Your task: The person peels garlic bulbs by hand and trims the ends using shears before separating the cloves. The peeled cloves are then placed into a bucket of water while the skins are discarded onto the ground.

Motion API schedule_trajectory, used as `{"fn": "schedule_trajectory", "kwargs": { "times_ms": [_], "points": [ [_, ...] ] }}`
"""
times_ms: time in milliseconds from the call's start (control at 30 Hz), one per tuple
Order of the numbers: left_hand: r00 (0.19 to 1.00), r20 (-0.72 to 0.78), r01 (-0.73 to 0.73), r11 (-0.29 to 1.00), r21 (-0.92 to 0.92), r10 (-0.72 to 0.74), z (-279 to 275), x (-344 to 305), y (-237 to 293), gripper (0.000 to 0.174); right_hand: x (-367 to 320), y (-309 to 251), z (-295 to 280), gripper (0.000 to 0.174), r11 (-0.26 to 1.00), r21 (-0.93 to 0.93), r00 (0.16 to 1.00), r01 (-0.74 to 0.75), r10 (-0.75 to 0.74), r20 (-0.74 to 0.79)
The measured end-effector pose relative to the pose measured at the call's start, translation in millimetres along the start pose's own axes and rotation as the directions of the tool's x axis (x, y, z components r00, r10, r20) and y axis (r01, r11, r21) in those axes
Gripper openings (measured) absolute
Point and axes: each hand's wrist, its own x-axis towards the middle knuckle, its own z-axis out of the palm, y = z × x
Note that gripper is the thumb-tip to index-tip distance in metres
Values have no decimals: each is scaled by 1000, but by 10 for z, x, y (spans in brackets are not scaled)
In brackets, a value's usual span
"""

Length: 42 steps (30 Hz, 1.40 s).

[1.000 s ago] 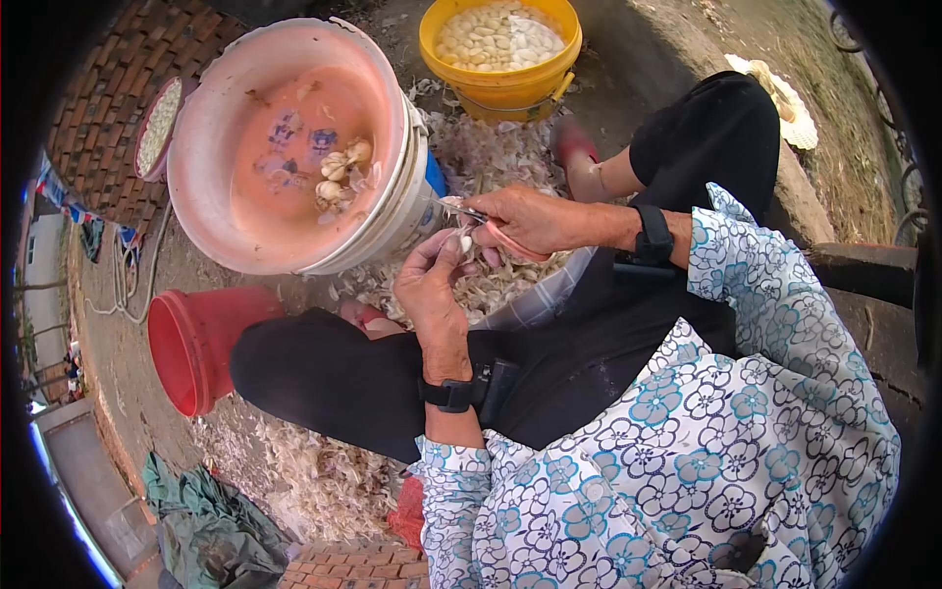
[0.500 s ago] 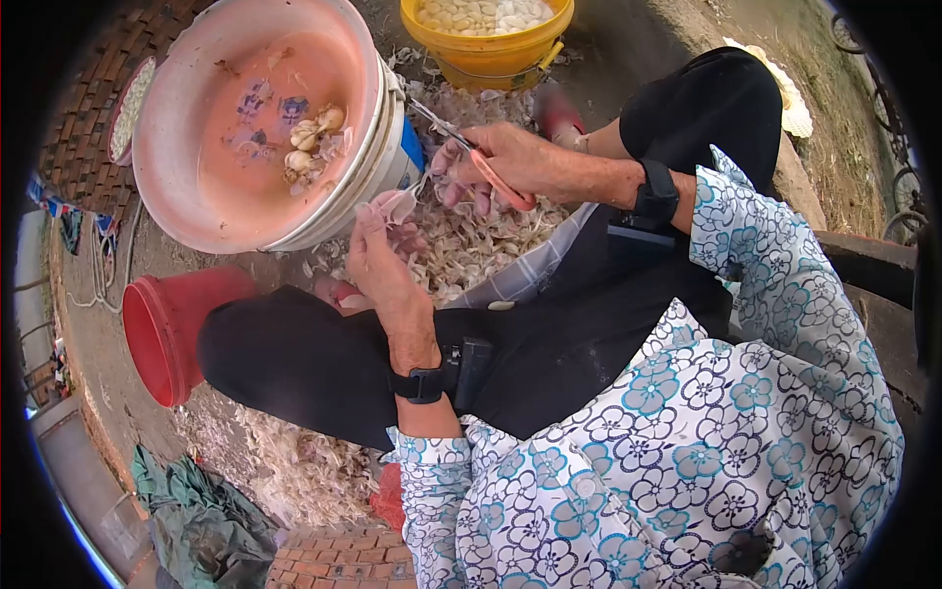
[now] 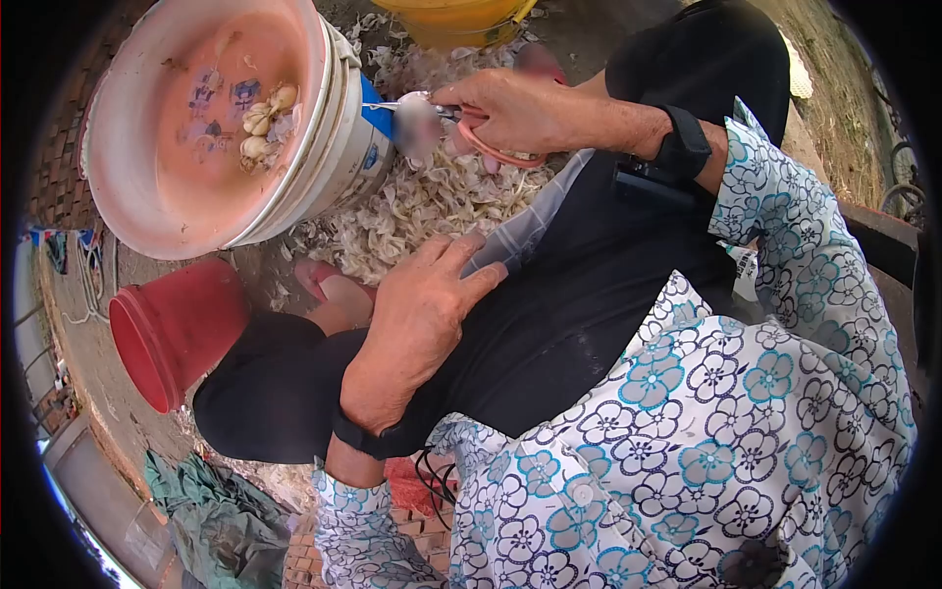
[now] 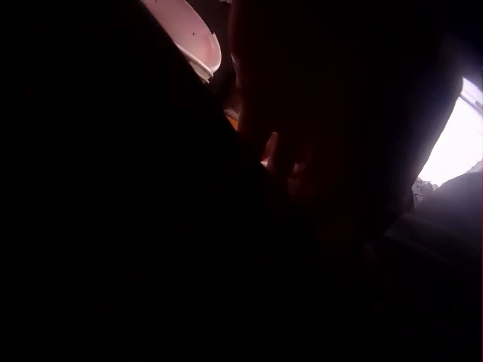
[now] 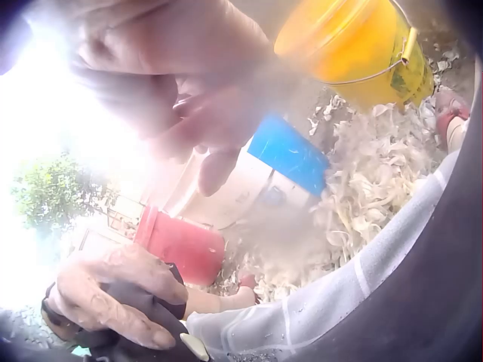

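Observation:
My right hand (image 3: 525, 118) grips scissors by their pink-orange handles (image 3: 510, 160), with the blades pointing left toward the white bucket. At its fingertips is a blurred, pale purplish thing (image 3: 417, 128) that looks like a garlic bulb. Palm down, my left hand (image 3: 417, 314) lies low over the black trousers with its fingers extended. In the right wrist view, a peeled garlic clove (image 5: 195, 347) rests on the lap just beyond the left fingertips. The left wrist view is mostly dark.
Garlic bulbs (image 3: 257, 120) lie inside the tilted white bucket (image 3: 128, 147). Behind it is a yellow bucket (image 3: 451, 25); a red bucket (image 3: 186, 319) lies on its side by the left knee. Garlic peels (image 3: 392, 231) cover the ground beside a grey checked cloth (image 3: 530, 211).
My left hand has left the right hand's side, where it held a pale peel, and come back over the lap. The scissors stay in my right hand. The head view has shifted.

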Motion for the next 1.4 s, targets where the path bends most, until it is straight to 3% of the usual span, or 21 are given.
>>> {"fn": "schedule_trajectory", "kwargs": {
  "times_ms": [67, 167, 300, 400, 500, 533, 600, 667, 700, 733, 833, 867, 900, 933, 967, 1000, 1067, 1100, 1167, 1267, 1400],
  "points": [
    [974, 192, -135, 990, 49, 123, 95, 27, -17, 40, -1, -22, -40, 35, 999, 25, 999, 34, -35, 24],
    [926, 214, -350, 919, 182, 311, 307, 93, -92, 18, 62, -13, 13, 33, 997, -41, 998, 62, -61, 31],
    [918, 124, -396, 886, 241, 376, 509, 124, -176, 12, 62, -44, -75, 27, 996, 88, 998, -26, 21, 63],
    [923, 221, -367, 891, 268, 314, 383, 172, -138, 13, 59, -23, -143, 22, 966, 219, 989, -141, 127, 73],
    [995, -45, -89, 988, -128, 83, 140, 269, -161, 18, 35, -6, -227, 14, 910, 356, 976, -212, 219, 20],
    [986, -166, -66, 947, -314, 14, -59, 399, -185, 23, 57, 108, -254, 13, 859, 464, 968, -218, 252, -13],
    [897, -437, -97, 932, -348, -70, -562, 769, -74, 29, 193, 470, -204, 14, 775, 608, 961, -170, 267, -72],
    [833, -552, -131, 955, -265, -39, -983, 1217, -84, 34, 170, 280, -145, 14, 813, 520, 941, -262, 334, -48],
    [752, -646, -163, 987, 7, 129, -1063, 1487, -240, 35, 189, 214, -92, 16, 831, 432, 913, -351, 407, -41],
    [664, -682, -158, 948, 275, 308, -1133, 1682, -341, 39, 236, 239, -33, 20, 865, 414, 939, -284, 338, -61],
    [658, -743, -72, 992, 100, 122, -1270, 1751, -495, 44, 249, 228, 71, 28, 947, 301, 993, -116, 102, 59],
    [666, -734, -53, 990, 131, 133, -1342, 1639, -652, 45, 234, 318, 150, 32, 970, 225, 995, -92, 96, -6],
    [744, -662, 42, 995, -88, -90, -1445, 1447, -756, 43, 191, 278, 182, 32, 967, 238, 996, -87, 93, -12],
    [791, -534, 160, 944, -289, -298, -1554, 1221, -854, 41, 125, 192, 184, 31, 998, -57, 999, 37, -38, -11],
    [758, -487, 343, 900, -269, -434, -1610, 1038, -1041, 37, 60, 104, 172, 30, 924, -349, 987, 157, -159, 22],
    [696, -446, 515, 824, -236, -562, -1608, 865, -1291, 34, 13, 7, 180, 29, 909, -326, 963, 259, -270, 10],
    [745, -439, 587, 806, 73, -503, -1486, 602, -1825, 35, 11, -100, 183, 28, 890, -316, 944, 328, -323, 69],
    [750, -435, 584, 807, 82, -498, -1444, 613, -1872, 35, 17, -134, 199, 28, 865, -309, 918, 396, -370, 142],
    [691, -178, 716, 698, 33, -701, -1355, 656, -1964, 36, 25, -164, 236, 28, 888, -270, 927, 373, -343, 152],
    [665, 44, 747, 665, -8, -746, -1309, 795, -1907, 42, -16, -262, 173, 29, 933, -263, 963, 244, -201, 179],
    [712, 39, 688, 707, 165, -702, -1161, 738, -2017, 49, -27, -192, 199, 32, 976, -157, 984, 148, -129, 122]
  ]
}}
